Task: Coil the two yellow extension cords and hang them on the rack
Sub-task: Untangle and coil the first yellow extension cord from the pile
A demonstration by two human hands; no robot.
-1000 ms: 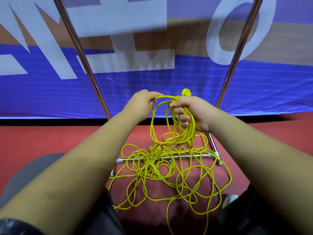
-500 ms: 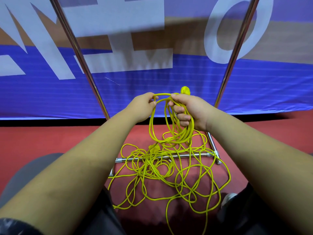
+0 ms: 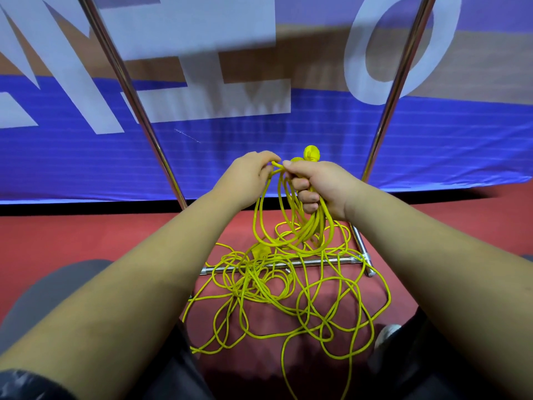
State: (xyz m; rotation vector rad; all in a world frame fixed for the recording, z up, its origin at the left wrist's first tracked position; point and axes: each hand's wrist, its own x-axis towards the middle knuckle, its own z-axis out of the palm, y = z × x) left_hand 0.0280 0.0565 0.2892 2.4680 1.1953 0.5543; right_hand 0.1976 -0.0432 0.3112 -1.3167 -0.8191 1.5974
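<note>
Right hand point(image 3: 320, 184), grip clamped round the yellow cord coil point(image 3: 301, 226), plug point(image 3: 311, 153) at 12 o'clock; left hand point(image 3: 248, 174), pinching a strand point(image 3: 276, 166), has closed in from 9 o'clock, delivering another loop; floor tangle point(image 3: 288, 298) at 6 o'clock remains

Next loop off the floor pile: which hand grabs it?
Left, probably. The right hand grips the gathered coil, plug sticking up above it. The left hand only pinches one strand at the top and could slide down toward the pile.

Red floor point(image 3: 72, 235), blue banner point(image 3: 86, 163) with large white letters behind
</note>
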